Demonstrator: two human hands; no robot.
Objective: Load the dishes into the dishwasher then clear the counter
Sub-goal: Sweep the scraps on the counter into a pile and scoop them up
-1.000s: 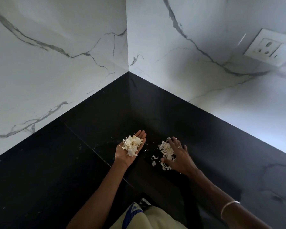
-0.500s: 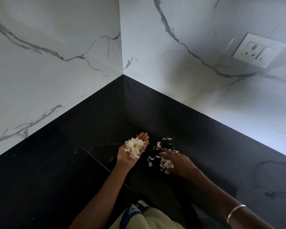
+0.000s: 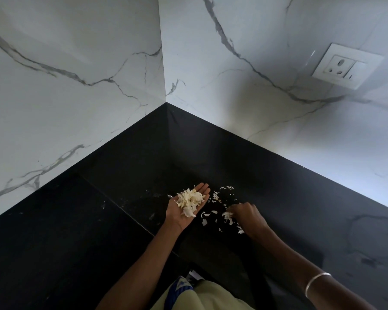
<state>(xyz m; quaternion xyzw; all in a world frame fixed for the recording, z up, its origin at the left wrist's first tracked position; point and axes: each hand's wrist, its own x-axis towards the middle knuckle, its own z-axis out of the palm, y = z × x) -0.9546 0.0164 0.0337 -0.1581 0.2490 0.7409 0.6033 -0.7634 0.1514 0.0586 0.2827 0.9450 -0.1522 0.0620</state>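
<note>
Peels [image 3: 213, 214], thin and pale, are scattered on the black counter [image 3: 76, 231] between the two hands and just beyond the right hand [image 3: 246, 217]. A small heap of peels [image 3: 189, 201] is held in the left hand [image 3: 186, 206], which is kept flat and open, palm up, like a little dish. The right hand is curled shut, and a few bits are pinched at its fingertips [image 3: 231, 212].

These bits are judged to be very light, dry and papery. They can be blown away or crushed with ease, and flat ones are likely to stick to the smooth counter. They are best swept into a small pile first, then pinched from the sides. The open palm should be kept level so nothing is spilled.
</note>
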